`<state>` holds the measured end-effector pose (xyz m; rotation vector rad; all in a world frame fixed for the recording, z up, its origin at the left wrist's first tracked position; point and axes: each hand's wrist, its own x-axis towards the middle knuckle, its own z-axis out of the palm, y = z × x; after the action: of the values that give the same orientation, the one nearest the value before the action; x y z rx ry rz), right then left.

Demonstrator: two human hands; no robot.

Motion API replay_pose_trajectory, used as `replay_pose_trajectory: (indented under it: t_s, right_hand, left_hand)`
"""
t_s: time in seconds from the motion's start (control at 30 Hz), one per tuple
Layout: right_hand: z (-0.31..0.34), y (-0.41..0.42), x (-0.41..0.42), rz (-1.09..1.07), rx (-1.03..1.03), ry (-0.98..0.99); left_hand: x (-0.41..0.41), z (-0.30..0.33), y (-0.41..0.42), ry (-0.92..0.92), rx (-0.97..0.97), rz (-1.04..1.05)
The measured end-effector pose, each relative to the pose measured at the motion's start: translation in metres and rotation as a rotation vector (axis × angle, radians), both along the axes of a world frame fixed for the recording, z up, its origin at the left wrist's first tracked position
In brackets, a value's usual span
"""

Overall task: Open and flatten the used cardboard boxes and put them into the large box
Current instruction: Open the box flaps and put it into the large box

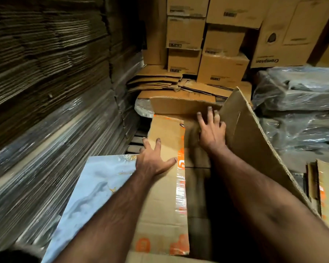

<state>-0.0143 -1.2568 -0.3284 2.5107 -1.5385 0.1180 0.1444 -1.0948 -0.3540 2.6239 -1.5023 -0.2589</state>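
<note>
While both hands press flat, gripping nothing, the left hand (153, 161) pins the stiff, light brown orange-taped cardboard flap (165, 186); right hand (211, 130) beside it, inside the large brown box (249, 141). Grip edges.

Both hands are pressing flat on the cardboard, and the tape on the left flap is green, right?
Not quite. The head view shows the tape on the left flap is orange, not green. The left hand and right hand do press flat on the cardboard.
</note>
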Motion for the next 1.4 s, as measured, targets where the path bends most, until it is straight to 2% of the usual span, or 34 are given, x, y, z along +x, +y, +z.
replay_pose_trajectory:
  t_s: [0.2,0.37,0.7,0.93,1.13,1.27,1.33,1.4]
  right_hand:
    - [0.022,-0.073,0.005,0.048,0.210,0.015]
    - [-0.010,-0.102,-0.003,0.001,0.285,0.176]
    - [-0.004,-0.120,-0.006,0.036,0.368,0.017]
    - [-0.012,-0.040,-0.055,0.063,0.327,-0.035]
    - [-0.007,0.070,-0.106,-0.014,0.318,0.017]
    - [-0.006,0.136,-0.126,-0.086,0.317,0.125]
    - [-0.011,0.158,-0.130,-0.043,0.301,0.184]
    - [-0.013,0.169,-0.134,-0.006,0.283,0.190]
  left_hand:
    - [-0.003,0.000,0.003,-0.050,-0.033,-0.004]
    - [-0.004,-0.007,-0.003,-0.077,-0.041,0.008]
    - [-0.008,-0.007,0.000,-0.107,-0.032,0.021]
    - [-0.017,-0.004,0.020,-0.110,-0.043,-0.014]
    - [-0.028,-0.001,0.055,-0.096,-0.049,-0.074]
    - [-0.032,0.005,0.059,-0.114,-0.037,-0.089]
    - [-0.036,0.006,0.061,-0.236,-0.083,-0.170]
    - [-0.042,0.008,0.063,-0.318,-0.203,-0.391]
